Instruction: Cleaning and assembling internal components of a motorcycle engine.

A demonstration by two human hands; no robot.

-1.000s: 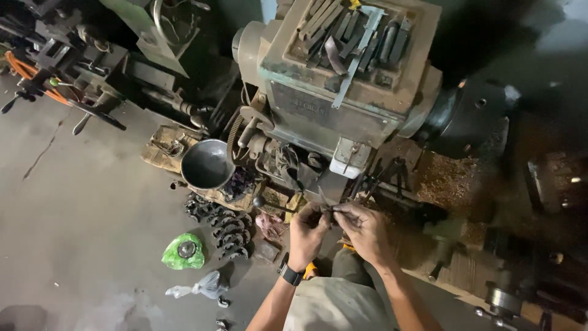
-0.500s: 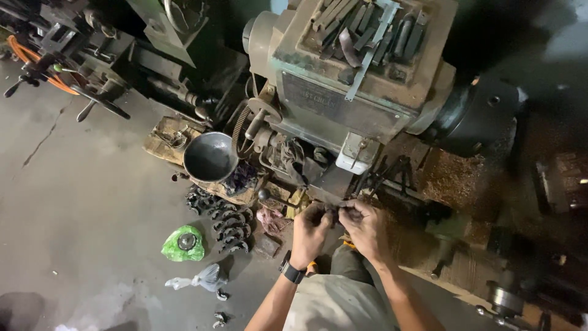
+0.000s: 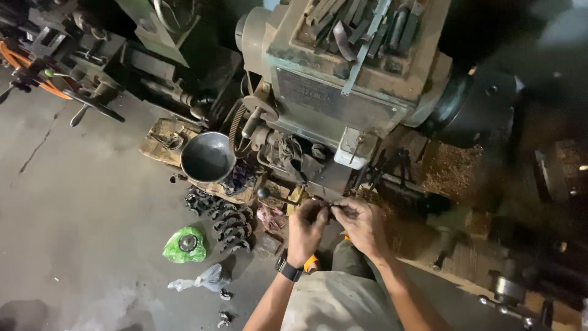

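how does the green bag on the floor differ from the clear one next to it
The green bag is bright and opaque with a dark round part resting on it; the clear bag is pale, see-through and crumpled flatter. The green bag lies nearer the machine. Both rest on the concrete floor.

lathe headstock (image 3: 343,79): upper centre of frame
metal bowl (image 3: 207,157): left of it
gears (image 3: 223,217): below bowl
hands (image 3: 334,220): lower centre
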